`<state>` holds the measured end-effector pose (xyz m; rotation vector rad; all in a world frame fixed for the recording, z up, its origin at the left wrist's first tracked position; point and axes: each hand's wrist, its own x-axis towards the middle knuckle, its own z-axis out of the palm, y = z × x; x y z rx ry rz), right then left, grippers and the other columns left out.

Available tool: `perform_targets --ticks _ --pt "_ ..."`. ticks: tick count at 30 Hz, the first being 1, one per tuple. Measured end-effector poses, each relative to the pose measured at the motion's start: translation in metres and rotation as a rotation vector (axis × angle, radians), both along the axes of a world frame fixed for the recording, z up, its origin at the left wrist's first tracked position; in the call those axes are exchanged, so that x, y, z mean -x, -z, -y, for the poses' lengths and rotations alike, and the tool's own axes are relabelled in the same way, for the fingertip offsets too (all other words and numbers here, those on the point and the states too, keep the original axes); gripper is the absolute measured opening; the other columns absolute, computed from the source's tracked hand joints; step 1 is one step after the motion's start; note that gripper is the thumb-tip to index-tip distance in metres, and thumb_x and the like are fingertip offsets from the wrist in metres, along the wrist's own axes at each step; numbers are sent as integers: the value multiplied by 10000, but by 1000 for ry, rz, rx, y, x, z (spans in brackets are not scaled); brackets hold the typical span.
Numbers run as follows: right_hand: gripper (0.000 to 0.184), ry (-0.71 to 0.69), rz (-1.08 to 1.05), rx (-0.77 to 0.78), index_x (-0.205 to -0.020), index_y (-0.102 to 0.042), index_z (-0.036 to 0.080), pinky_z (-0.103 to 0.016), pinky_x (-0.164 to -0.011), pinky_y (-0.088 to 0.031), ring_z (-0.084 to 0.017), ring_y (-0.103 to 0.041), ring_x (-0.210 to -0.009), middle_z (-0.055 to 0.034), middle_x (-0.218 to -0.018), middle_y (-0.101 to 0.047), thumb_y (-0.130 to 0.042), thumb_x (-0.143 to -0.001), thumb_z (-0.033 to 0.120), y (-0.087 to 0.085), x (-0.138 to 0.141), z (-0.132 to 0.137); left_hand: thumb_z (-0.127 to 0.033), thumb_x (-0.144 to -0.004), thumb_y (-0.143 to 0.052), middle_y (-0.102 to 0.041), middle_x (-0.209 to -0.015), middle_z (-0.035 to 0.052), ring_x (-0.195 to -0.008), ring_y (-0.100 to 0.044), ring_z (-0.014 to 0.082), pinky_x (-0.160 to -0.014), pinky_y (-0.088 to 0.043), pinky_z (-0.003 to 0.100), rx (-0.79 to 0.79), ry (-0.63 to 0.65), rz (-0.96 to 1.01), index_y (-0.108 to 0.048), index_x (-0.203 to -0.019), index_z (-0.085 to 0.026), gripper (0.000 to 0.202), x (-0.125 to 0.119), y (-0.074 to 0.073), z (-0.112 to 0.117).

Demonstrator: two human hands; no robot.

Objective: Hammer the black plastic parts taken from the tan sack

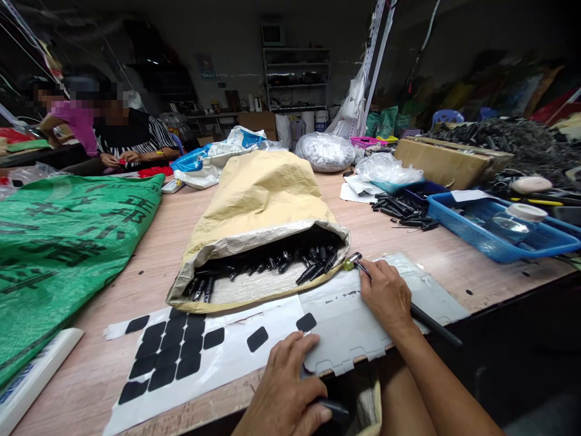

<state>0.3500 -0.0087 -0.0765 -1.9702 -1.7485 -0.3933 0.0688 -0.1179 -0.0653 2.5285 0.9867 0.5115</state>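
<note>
- Surface: wood-grain finish, pale, smooth, low sheen.
- Large tan sack: paper-like outside, matt and creased; pale woven-looking lining.
- Black parts inside it: look like plastic, smooth, glossy highlights.
- Green sack: woven plastic, wrinkled, slight sheen.
- Backing sheet: white, smooth, paper or film, I cannot tell which; black squares on it matt.
- Grey board under my right grip: smooth, dull, plastic-looking.
- Black piece in my left grip: smooth, plastic-looking, soft sheen.
- Blue tray: glossy moulded plastic.
- Box: matt brown cardboard.
- Bag: clear plastic film, crinkled, shiny.
</note>
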Motion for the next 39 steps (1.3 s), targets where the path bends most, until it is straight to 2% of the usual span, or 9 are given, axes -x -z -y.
perform_targets --ticks 3,6,17,20,22,24,27,33,39 --pt "259 -4 -7 0 -1173 -696 235 -334 -715 -326 -214 -532 -877 -60 -959 -654 -562 -952 235 1 -1 0 -562 -866 -684 -456 -1559 117 -1387 -401 439 -1049 -436 602 -149 -39 -30 -746 -906 -262 309 -3 29 5" --pt "260 -6 -5 -3 -1171 -695 234 -335 -710 -325 -215 -530 -869 -61 -955 -656 -570 -944 235 2 -2 0 -674 -798 -701 -430 -1586 93 -1381 -400 453 -1052 -424 610 -179 -72 21 -758 -867 -271 413 -6 40 7" --pt "266 1 9 -4 -1182 -697 231 -335 -717 -342 -213 -542 -874 -58 -969 -660 -575 -945 229 1 -1 1 -564 -742 -812 -435 -1587 79 -1397 -396 453 -1064 -414 632 -31 -63 6 -773 -879 -297 303 -6 19 5" --pt "268 1 7 0 -1187 -695 236 -333 -720 -342 -214 -543 -881 -53 -972 -658 -574 -948 228 1 -1 1 -584 -715 -830 -464 -1564 65 -1409 -397 441 -1108 -397 634 125 -108 108 -773 -945 -333 345 -3 5 8" --pt "271 1 3 0 -1190 -694 235 -332 -721 -341 -213 -544 -885 -53 -976 -660 -579 -945 226 1 0 1 -592 -729 -821 -457 -1565 77 -1409 -427 414 -1110 -434 600 289 -166 244 -702 -1200 -390 526 2 -9 3" --pt "271 1 1 2 -1191 -695 233 -332 -721 -339 -213 -544 -885 -54 -978 -661 -583 -944 228 0 0 1 -651 -747 -779 -387 -1604 114 -1416 -444 397 -1094 -474 575 411 -270 472 -414 -1510 -422 877 8 -23 -10" --pt "274 1 -7 7 -1194 -698 232 -331 -721 -339 -213 -546 -885 -55 -979 -664 -585 -945 231 0 0 1 -795 -714 -686 -251 -1653 150 -1420 -448 414 -1049 -512 593 440 -444 952 -22 -1603 -440 1166 19 -46 -43" --pt "280 11 -28 20 -1197 -704 235 -328 -725 -343 -209 -549 -890 -52 -977 -662 -595 -939 229 -1 1 1 -730 -690 -757 -143 -1677 115 -1433 -436 431 -1049 -471 665 387 -502 1629 -98 -1557 -548 1105 45 -102 -92" --pt "278 12 -27 20 -1195 -706 238 -329 -722 -338 -210 -546 -893 -50 -977 -660 -587 -944 229 -1 0 1 -732 -715 -747 -59 -1702 50 -1466 -389 425 -1064 -469 650 288 -471 1697 -179 -1533 -599 1004 61 -118 -98"
